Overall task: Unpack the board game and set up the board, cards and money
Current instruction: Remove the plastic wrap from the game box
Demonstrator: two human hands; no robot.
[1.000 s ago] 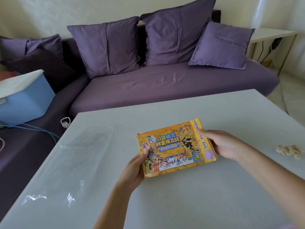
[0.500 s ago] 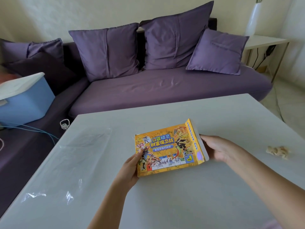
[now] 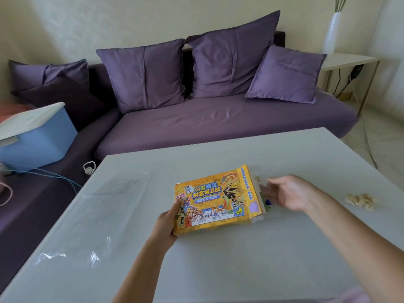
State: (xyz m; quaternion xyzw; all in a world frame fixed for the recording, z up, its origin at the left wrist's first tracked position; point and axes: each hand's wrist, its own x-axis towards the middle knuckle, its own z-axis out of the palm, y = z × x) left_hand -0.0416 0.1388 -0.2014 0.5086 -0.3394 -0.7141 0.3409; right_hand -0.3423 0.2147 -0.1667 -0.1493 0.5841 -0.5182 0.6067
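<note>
Since the earlier frame the right hand point(image 3: 288, 193) has eased back from the open right end of the yellow printed cardboard game box point(image 3: 214, 200), where a clear-wrapped packet point(image 3: 267, 200) now pokes out. Blur hides whether it pinches the packet. At the box's near-left corner the left hand point(image 3: 167, 221) grips, low over the pale tabletop point(image 3: 218, 270). The box looks light and crushable, so hold it by the edges.

sofa point(image 3: 218, 123) purple (matching cushions point(image 3: 146, 73)) | wall point(image 3: 87, 22) pale | side table point(image 3: 345, 60) white | floor point(image 3: 382, 132) tiled

Yellow game box point(image 3: 215, 203), flat on table (right end open), contents protruding
</note>
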